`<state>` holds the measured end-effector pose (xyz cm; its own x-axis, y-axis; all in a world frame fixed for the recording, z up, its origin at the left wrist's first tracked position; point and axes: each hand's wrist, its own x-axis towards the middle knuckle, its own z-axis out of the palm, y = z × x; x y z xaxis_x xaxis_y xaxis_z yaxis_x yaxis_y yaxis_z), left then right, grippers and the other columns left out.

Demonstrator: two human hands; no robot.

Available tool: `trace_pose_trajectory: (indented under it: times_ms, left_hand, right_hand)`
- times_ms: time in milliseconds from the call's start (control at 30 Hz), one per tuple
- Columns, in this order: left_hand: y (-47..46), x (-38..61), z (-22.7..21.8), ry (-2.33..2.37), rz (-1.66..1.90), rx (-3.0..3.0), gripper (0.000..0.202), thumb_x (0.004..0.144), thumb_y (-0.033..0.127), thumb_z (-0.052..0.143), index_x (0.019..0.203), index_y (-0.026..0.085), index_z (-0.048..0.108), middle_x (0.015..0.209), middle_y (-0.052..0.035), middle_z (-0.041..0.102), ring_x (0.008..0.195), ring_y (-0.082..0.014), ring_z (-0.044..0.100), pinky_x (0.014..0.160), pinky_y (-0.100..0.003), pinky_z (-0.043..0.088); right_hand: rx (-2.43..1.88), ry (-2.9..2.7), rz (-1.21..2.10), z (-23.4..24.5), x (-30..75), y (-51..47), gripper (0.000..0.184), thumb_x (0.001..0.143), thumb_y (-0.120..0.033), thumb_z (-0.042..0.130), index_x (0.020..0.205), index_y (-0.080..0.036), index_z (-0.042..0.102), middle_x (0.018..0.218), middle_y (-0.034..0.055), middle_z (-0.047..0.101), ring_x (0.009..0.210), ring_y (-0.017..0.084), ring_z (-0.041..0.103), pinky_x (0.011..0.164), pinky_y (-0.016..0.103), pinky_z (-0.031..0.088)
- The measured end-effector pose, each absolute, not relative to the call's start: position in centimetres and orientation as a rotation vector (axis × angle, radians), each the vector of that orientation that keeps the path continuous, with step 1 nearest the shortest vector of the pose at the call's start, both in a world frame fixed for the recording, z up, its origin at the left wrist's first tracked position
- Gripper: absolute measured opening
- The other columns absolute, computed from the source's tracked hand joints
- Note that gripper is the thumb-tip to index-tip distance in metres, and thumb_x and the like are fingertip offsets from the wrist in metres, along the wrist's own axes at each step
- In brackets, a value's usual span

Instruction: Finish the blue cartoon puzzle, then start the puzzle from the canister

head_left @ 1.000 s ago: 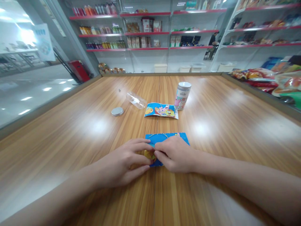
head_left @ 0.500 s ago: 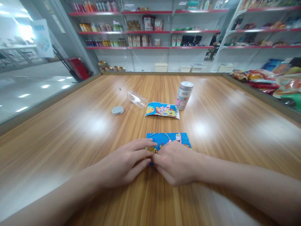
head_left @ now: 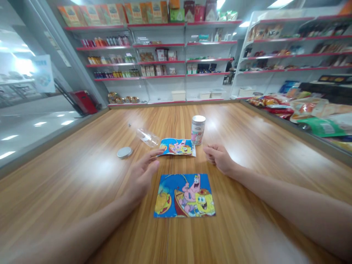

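A cartoon jigsaw picture (head_left: 184,196) lies flat on the wooden table (head_left: 82,183), fully uncovered. My left hand (head_left: 144,172) hovers just left of its upper edge, fingers stretched out, holding nothing. My right hand (head_left: 218,157) rests above the picture's right corner with fingers loosely curled and nothing visible in them. Beyond the hands lies a smaller printed cartoon sheet (head_left: 178,147). A labelled tin can (head_left: 198,129) stands upright behind it.
A clear plastic tube (head_left: 147,138) lies on its side left of the sheet, with a round metal lid (head_left: 124,152) further left. Snack bags (head_left: 310,110) fill the right counter. Store shelves (head_left: 165,62) line the back wall.
Both hands have lifted off the jigsaw picture and moved apart and away from me, leaving it exposed. The camera has tilted up, so the shelves show more.
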<state>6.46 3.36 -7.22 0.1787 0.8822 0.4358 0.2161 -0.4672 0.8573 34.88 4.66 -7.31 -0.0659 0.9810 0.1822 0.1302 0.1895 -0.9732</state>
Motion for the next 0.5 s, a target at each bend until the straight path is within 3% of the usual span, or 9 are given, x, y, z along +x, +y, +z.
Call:
trace_pose_trajectory:
  times_ms: [100, 167, 233, 300, 400, 500]
  left_hand:
    - [5.8, 7.8, -7.6, 0.876, 1.326, 1.582, 0.021, 0.090, 0.032, 0.062, 0.101, 0.017, 0.071, 0.079, -0.0036, 0.065, 0.072, -0.0163, 0.059, 0.067, -0.027, 0.050]
    - [6.0, 8.0, -7.7, 0.779, 1.211, 1.614, 0.018, 0.093, 0.031, 0.058, 0.090, 0.017, 0.068, 0.074, -0.0022, 0.059, 0.065, -0.0136, 0.054, 0.059, -0.024, 0.045]
    - [5.3, 7.7, -7.5, 0.751, 0.982, 1.933, 0.013, 0.094, 0.028, 0.060, 0.091, 0.018, 0.068, 0.086, -0.0047, 0.063, 0.079, -0.0159, 0.060, 0.069, -0.026, 0.049]
    - [4.5, 7.2, -7.1, 0.641, 0.746, 2.282, 0.017, 0.097, 0.026, 0.057, 0.107, 0.021, 0.069, 0.112, -0.0094, 0.065, 0.105, -0.0219, 0.062, 0.089, -0.034, 0.053]
    - [3.7, 6.7, -6.3, 0.519, 0.382, 2.663, 0.052, 0.096, 0.043, 0.061, 0.145, 0.029, 0.050, 0.156, -0.0113, 0.042, 0.145, -0.0344, 0.038, 0.117, -0.054, 0.039]
    - [3.6, 6.8, -5.9, 0.445, 0.133, 2.806, 0.085, 0.092, 0.061, 0.060, 0.161, 0.029, 0.021, 0.167, -0.0105, 0.021, 0.154, -0.0391, 0.019, 0.122, -0.066, 0.023]
  right_hand:
    - [-1.174, -1.462, 0.981, -7.7, 36.0, 3.5, 0.042, 0.089, -0.047, 0.056, 0.061, -0.022, 0.038, 0.051, -0.0068, 0.034, 0.046, 0.009, 0.029, 0.045, 0.026, 0.022]
    - [-1.211, -1.739, 0.828, -7.4, 36.0, 2.4, 0.030, 0.085, -0.044, 0.066, 0.074, -0.019, 0.053, 0.062, -0.0043, 0.046, 0.055, 0.011, 0.041, 0.052, 0.025, 0.030]
    - [-1.215, -2.079, 0.670, -6.8, 35.8, 1.6, 0.030, 0.076, -0.042, 0.078, 0.088, -0.019, 0.061, 0.076, -0.0021, 0.057, 0.066, 0.012, 0.050, 0.059, 0.025, 0.035]
    - [-1.202, -2.283, 0.587, -6.2, 35.7, 1.4, 0.033, 0.073, -0.039, 0.081, 0.091, -0.020, 0.062, 0.085, -0.0010, 0.062, 0.074, 0.014, 0.055, 0.064, 0.025, 0.037]
    - [-1.202, -2.388, 0.540, -5.8, 35.9, 1.6, 0.030, 0.075, -0.036, 0.080, 0.092, -0.020, 0.062, 0.086, -0.0008, 0.064, 0.075, 0.014, 0.057, 0.064, 0.025, 0.037]
    - [-1.159, -2.337, 0.349, -5.8, 35.8, 1.5, 0.018, 0.083, -0.033, 0.072, 0.085, -0.019, 0.061, 0.079, 0.0005, 0.062, 0.070, 0.014, 0.055, 0.062, 0.026, 0.035]
